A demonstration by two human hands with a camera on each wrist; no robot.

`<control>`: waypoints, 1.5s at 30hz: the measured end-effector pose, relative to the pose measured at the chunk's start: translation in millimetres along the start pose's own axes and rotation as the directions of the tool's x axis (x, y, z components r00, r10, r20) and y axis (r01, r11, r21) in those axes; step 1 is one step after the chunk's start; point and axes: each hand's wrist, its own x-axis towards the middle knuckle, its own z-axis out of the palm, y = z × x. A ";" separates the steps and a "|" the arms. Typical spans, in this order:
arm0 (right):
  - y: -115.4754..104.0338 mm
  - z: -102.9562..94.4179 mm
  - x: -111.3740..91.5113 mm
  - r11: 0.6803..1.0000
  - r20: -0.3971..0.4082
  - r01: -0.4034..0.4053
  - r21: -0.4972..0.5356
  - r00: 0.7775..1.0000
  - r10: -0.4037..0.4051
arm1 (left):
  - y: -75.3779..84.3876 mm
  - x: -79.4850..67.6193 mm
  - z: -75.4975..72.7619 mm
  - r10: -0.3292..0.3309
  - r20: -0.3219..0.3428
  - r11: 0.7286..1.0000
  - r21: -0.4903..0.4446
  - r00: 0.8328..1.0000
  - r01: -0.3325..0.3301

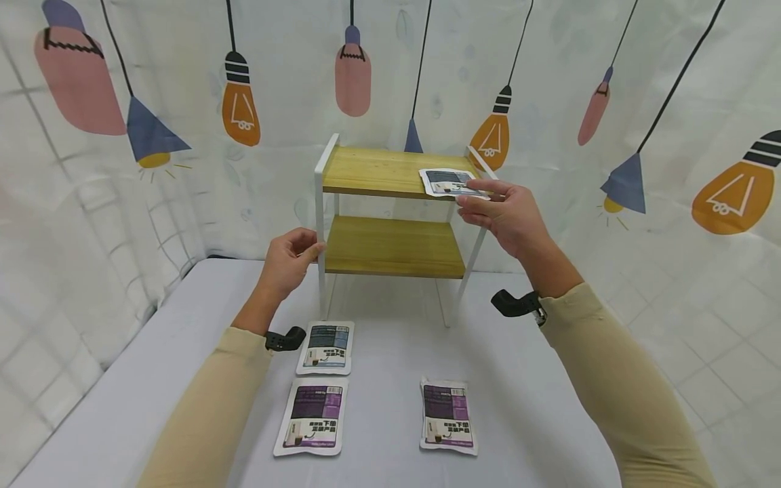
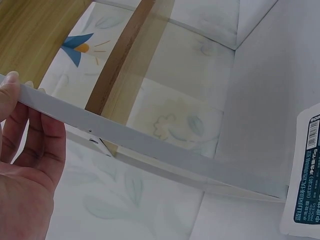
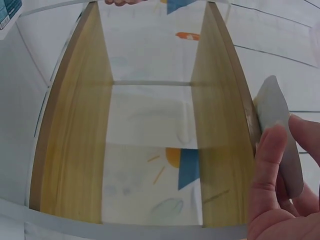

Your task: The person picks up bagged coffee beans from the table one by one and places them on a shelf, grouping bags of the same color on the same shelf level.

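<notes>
A small two-tier shelf rack with wooden boards (image 1: 390,247) and a white metal frame stands on the table. Its left front post (image 2: 150,142) is pinched by my left hand (image 1: 291,261) between thumb and fingers, at lower-board height. My right hand (image 1: 506,213) pinches a flat white packet with a blue label (image 1: 441,177) by its right end. That packet lies over the front right part of the top board (image 1: 378,166). In the right wrist view, the packet (image 3: 280,130) shows edge-on beside the board, with the thumb and fingers on either side of it.
A blue-labelled packet (image 1: 326,348) lies on the white table (image 1: 378,407) before the rack's left leg. Nearer is a purple-labelled packet (image 1: 312,417), with another purple packet (image 1: 448,417) to its right. A printed curtain (image 1: 287,183) hangs close behind the rack.
</notes>
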 end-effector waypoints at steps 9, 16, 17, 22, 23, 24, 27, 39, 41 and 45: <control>0.1 0.1 1.4 1.000 -0.011 0.008 -0.020 1.000 -0.008 | -4.3 1.4 0.6 0.018 -0.003 1.000 0.007 1.000 -0.018; -1.1 -1.1 2.2 1.000 -0.009 -0.003 -0.008 1.000 0.003 | -2.4 0.2 -0.4 0.009 -0.003 1.000 0.007 1.000 -0.009; -0.9 -1.1 2.0 1.000 -0.013 0.001 -0.004 1.000 -0.001 | -2.4 0.2 -0.1 0.007 -0.005 1.000 0.006 1.000 -0.007; 1.9 1.0 1.1 0.999 -0.042 0.042 -0.015 0.998 -0.042 | -4.0 0.3 -0.1 0.008 -0.004 1.000 0.011 1.000 -0.008; 2.5 1.9 1.0 0.999 -0.048 0.050 -0.019 0.998 -0.051 | -3.8 0.2 -0.1 0.007 -0.005 1.000 0.008 1.000 -0.007; 2.9 2.8 1.2 0.998 -0.054 0.059 -0.025 0.997 -0.060 | -3.6 0.2 -0.4 0.008 -0.003 1.000 0.008 1.000 -0.008; 3.4 5.0 1.6 0.996 -0.070 0.075 -0.039 0.994 -0.078 | -2.1 0.0 -1.0 0.006 0.003 1.000 0.002 1.000 -0.006; 4.2 9.8 4.5 0.992 -0.099 0.128 -0.013 0.987 -0.128 | -4.2 1.1 0.0 0.003 -0.007 1.000 0.000 1.000 -0.003; 4.8 10.7 5.1 0.990 -0.105 0.139 -0.020 0.984 -0.141 | -4.9 1.5 0.1 0.006 -0.008 1.000 -0.003 1.000 -0.006; 5.4 12.7 6.4 0.986 -0.113 0.163 -0.031 0.980 -0.166 | -5.7 2.1 0.3 0.007 -0.011 1.000 -0.011 1.000 -0.008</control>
